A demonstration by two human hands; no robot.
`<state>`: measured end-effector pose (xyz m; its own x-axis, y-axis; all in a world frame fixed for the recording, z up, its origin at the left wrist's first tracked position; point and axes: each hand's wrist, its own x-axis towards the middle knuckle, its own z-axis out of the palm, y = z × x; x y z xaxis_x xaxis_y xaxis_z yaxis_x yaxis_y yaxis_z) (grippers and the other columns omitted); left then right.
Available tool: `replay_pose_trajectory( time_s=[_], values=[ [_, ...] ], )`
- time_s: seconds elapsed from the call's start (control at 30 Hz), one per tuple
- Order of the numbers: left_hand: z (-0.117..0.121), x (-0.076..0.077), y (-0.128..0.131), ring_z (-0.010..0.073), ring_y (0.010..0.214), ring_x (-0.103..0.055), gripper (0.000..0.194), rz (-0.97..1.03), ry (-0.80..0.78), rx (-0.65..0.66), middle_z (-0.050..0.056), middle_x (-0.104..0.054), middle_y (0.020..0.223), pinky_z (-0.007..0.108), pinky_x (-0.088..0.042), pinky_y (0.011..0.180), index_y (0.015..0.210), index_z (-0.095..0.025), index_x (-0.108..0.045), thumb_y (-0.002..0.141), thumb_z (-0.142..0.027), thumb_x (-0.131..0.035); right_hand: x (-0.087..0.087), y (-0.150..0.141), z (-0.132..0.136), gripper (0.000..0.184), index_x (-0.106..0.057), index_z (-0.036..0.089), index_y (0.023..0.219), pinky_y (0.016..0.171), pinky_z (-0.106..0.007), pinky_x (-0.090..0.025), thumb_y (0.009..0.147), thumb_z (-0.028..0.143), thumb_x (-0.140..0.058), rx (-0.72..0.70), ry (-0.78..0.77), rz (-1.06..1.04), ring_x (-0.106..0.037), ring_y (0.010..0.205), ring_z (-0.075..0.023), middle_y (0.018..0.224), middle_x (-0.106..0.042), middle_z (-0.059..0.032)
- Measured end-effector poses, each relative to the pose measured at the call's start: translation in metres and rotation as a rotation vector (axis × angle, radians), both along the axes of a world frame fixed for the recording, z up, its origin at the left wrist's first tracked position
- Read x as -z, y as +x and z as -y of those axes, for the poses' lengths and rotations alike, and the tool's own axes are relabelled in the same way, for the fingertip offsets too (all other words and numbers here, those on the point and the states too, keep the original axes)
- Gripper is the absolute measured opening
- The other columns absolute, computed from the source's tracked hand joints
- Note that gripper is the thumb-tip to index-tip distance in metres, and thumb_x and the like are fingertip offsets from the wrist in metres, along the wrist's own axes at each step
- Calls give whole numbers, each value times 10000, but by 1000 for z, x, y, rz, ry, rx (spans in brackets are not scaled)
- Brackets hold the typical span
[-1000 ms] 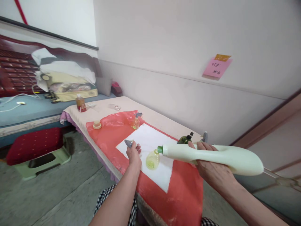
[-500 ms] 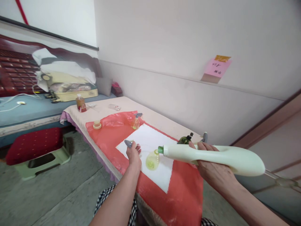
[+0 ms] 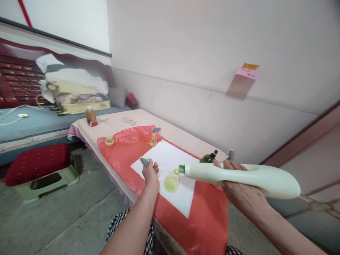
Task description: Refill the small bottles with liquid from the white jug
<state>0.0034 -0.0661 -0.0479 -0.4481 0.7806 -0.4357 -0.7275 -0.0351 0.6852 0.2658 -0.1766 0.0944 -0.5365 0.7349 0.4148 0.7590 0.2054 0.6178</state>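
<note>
My right hand (image 3: pixel 233 175) is wrapped round a large pale green bottle (image 3: pixel 265 179), tipped on its side. The green spout (image 3: pixel 181 169) of this bottle points left, at the neck of a small clear round bottle (image 3: pixel 172 181). Some yellow-green liquid shows inside the small bottle, which stands on a white cloth (image 3: pixel 183 202). Left of it, my left hand (image 3: pixel 151 170) is closed on a grey spray head (image 3: pixel 145 162), held above the cloth. Part of the spray head is hidden by my fingers. The label side of the large bottle is out of sight.
Red plastic sheeting (image 3: pixel 209 219) lies under the cloth on the table. A spray bottle (image 3: pixel 153 138), a beige cap (image 3: pixel 109 140), a dark green pump bottle (image 3: pixel 209 157) and an amber bottle (image 3: pixel 91 116) stand around. A red-topped stool (image 3: pixel 39 164) is at left.
Both hands keep almost the same places, with the spout still at the small bottle's neck. The pink note on the wall has lifted, its lower edge now higher.
</note>
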Motion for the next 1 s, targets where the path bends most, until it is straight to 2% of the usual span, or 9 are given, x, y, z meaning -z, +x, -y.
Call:
replay_pose_trajectory(
  time_s=[0.63,1.0],
  values=[
    [0,-3,-1,107,616,-609,232,0,-9,-7,41,-640,770,213,-481,555,944,-137,-604,799,-313,-645,-2,1,2,546,-432,108,1379,1033,-496,-383,845,102,-548,70,7,83,-474,1180,-356,1232,-522,-192],
    [0,-2,-1,106,615,-608,216,2,-12,-7,41,-644,777,213,-479,551,938,-141,-603,805,-308,-636,0,4,-1,603,-368,111,1421,1037,-492,-375,847,121,-551,64,8,73,-469,1183,-354,1225,-524,-193]
  ],
)
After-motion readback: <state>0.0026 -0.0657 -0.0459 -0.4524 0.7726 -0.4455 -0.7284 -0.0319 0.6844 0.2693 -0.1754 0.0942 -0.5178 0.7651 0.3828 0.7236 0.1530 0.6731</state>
